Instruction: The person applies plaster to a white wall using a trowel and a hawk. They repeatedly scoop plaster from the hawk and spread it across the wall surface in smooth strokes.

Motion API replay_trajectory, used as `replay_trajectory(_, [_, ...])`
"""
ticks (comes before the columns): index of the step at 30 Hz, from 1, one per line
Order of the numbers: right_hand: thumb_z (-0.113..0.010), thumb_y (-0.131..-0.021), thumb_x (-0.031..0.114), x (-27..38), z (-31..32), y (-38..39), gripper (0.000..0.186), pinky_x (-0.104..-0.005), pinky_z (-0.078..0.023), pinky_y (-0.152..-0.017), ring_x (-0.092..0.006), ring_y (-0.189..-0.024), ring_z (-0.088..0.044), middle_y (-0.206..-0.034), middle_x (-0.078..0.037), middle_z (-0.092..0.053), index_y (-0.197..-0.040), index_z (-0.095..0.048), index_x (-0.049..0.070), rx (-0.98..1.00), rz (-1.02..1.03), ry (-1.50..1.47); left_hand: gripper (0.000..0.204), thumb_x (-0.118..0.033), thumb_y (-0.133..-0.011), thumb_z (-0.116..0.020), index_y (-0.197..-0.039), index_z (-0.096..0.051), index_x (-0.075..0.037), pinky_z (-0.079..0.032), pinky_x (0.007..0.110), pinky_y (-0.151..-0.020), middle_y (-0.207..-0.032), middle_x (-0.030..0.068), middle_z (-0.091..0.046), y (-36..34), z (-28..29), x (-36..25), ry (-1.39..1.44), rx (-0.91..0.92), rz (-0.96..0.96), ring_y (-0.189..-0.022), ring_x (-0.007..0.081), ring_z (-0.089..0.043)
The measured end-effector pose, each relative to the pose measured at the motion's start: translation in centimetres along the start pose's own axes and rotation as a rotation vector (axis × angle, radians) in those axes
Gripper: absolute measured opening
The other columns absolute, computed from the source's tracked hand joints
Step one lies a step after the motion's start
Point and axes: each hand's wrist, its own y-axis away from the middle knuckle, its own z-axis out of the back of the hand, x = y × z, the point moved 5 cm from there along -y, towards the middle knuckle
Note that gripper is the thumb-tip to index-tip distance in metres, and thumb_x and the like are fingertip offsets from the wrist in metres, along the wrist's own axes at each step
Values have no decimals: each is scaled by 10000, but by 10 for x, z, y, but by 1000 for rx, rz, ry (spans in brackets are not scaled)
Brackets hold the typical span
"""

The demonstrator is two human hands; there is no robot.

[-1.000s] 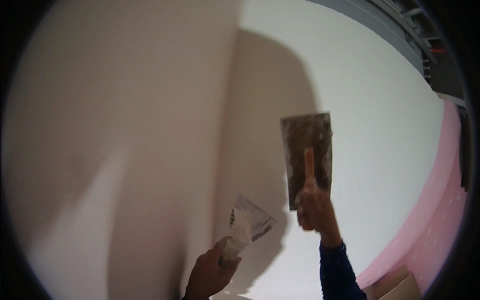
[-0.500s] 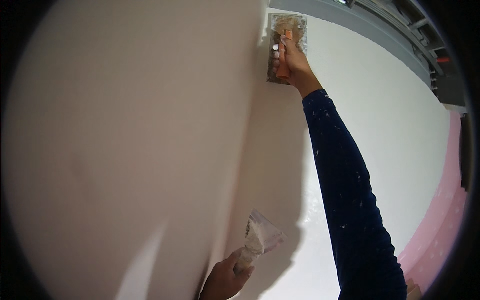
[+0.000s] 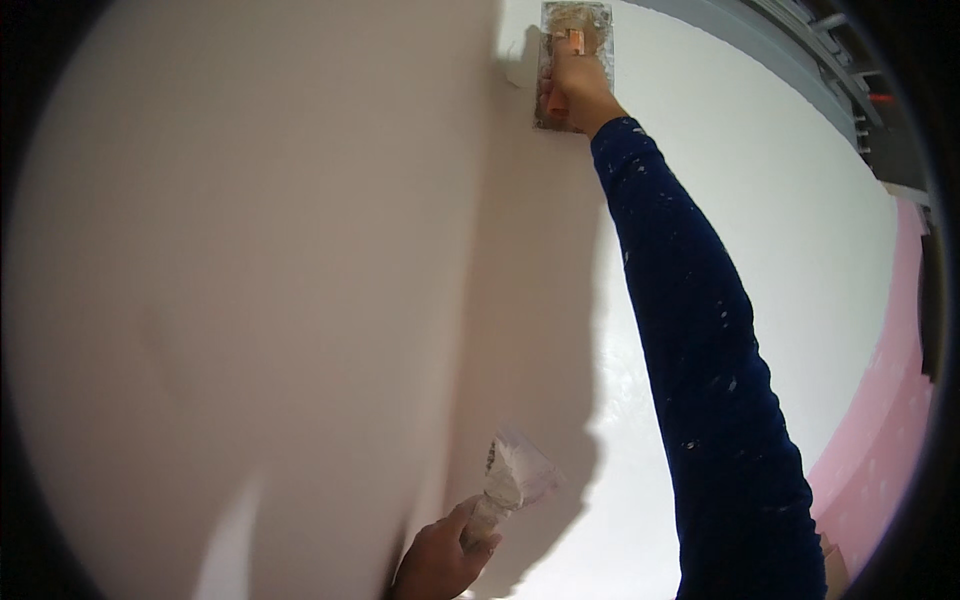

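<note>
High on the white wall, my right hand (image 3: 586,88) is closed round the orange handle of a rectangular plastering trowel (image 3: 592,22). The trowel's back is smeared with plaster, and its blade lies against or very close to the wall; I cannot tell which. Low in the view, my left hand (image 3: 442,556) grips the plaster-caked handle of a putty knife (image 3: 520,470). That knife has a broad, flared blade with whitish paste on it and points upward, in front of the wall.
The smooth white wall (image 3: 760,250) meets a shadowed wall (image 3: 250,250) at a corner on the left. Grey trim (image 3: 790,60) curves along the top right. A pink surface (image 3: 875,430) borders the right side. My dark blue sleeve (image 3: 700,340) crosses the white wall.
My right hand and the trowel now appear higher in the view, and the hand has turned on the handle. The view has shifted slightly; my left hand still holds the putty knife low down.
</note>
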Motion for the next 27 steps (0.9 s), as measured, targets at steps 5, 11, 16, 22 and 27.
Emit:
replay_trajectory(5, [-531,-1013,468,9,56,-9,440,-362,-531,-527,-172,-630,-615,-760,-61,-601,-974,-572,32,3,16,28,477,-280,-985,-640,-1377,-565,-19,-528,410,-979,-1240,239,-686,4,-3,-5,-10,-130,-82,-1151,395,-663])
replay_trajectory(11, [-550,-1003,530,4,131,4,457,-298,-479,-485,-133,-558,-555,-744,-27,-580,-964,-575,75,18,49,-20,487,-307,-989,-637,-1371,-567,-13,-529,414,-975,-1245,249,-679,4,-5,-2,-71,-136,-38,-1176,376,-659])
replay_trajectory(16, [-566,-1003,505,23,151,34,405,-280,-446,-437,-114,-511,-499,-722,-6,-544,-1010,-577,100,11,80,-73,517,-326,-1000,-617,-1390,-553,7,-494,424,-1039,-1317,249,-648,6,-4,0,-58,-81,-36,-1244,386,-617])
replay_trajectory(22, [-523,-1037,373,56,48,-17,284,-321,-538,-510,-141,-587,-570,-752,-23,-584,-990,-550,94,294,114,-291,486,-310,-1009,-604,-1379,-571,4,-475,429,-1064,-1342,221,-645,10,-1,-20,-17,-47,25,-1241,372,-615])
replay_trajectory(27, [-553,-1007,330,57,-6,-53,272,-346,-574,-523,-165,-600,-616,-757,-47,-602,-982,-568,60,292,97,-205,453,-292,-1019,-587,-1364,-588,1,-486,425,-1045,-1331,206,-656,15,1,-30,28,-4,7,-1235,355,-622])
